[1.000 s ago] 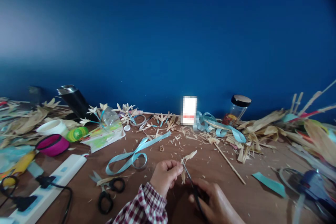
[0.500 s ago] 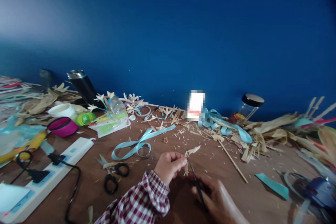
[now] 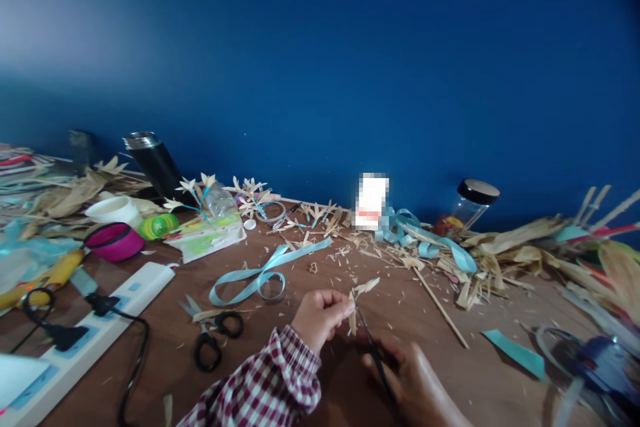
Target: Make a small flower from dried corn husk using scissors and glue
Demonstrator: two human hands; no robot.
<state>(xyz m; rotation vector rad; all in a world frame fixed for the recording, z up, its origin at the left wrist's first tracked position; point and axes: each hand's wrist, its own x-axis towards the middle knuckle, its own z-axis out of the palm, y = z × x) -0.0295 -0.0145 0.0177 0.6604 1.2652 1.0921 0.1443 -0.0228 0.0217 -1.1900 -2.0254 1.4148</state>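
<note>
My left hand [image 3: 323,319], in a checked sleeve, is closed in a pinch on a small pale piece of dried corn husk [image 3: 367,286]. The husk flares out above the fingertips, and a short strip hangs below them. Low in the view, my right hand [image 3: 407,373] is wrapped round a slim dark pointed tool [image 3: 376,350]. Its thin tip reaches up to the husk beside my left fingertips; whether it is tweezers or a blade I cannot tell. Black-handled scissors [image 3: 210,333] lie partly spread to the left of my hands, with a husk scrap across them.
A light-blue ribbon [image 3: 250,287] loops on the brown table. A white power strip [image 3: 120,313] with black cords lies left. Husk flowers [image 3: 197,188] and a black flask [image 3: 155,163] stand behind. Right are a thin stick [image 3: 443,310], a lidded jar [image 3: 470,207] and husk piles [image 3: 515,240].
The whole view has shifted very slightly to the left. Both hands keep the same hold on the husk and the dark tool.
</note>
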